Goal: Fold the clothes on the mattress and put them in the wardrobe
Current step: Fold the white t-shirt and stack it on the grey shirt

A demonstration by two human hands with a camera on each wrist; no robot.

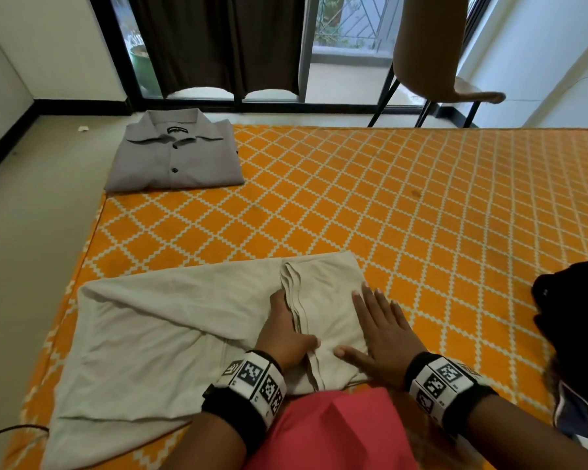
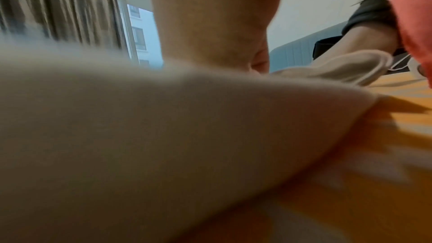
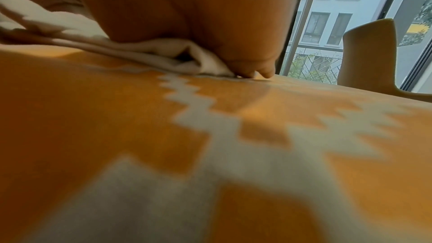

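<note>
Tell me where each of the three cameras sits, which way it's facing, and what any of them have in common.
Head: worn high, looking down at the mattress; both hands on the beige garment, grey shirt beyond.
Left wrist: low on the garment, facing the window; left hand above.
Right wrist: low on the mattress, facing window and chair; right hand presses cloth.
All share garment and mattress.

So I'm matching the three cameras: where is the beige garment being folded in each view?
Head: beige garment, lower centre-left on the mattress, under both hands.
Left wrist: blurred, fills the left and centre.
Right wrist: a folded edge, upper left, under the right hand.
Shared landmark: the orange-patterned mattress.
</note>
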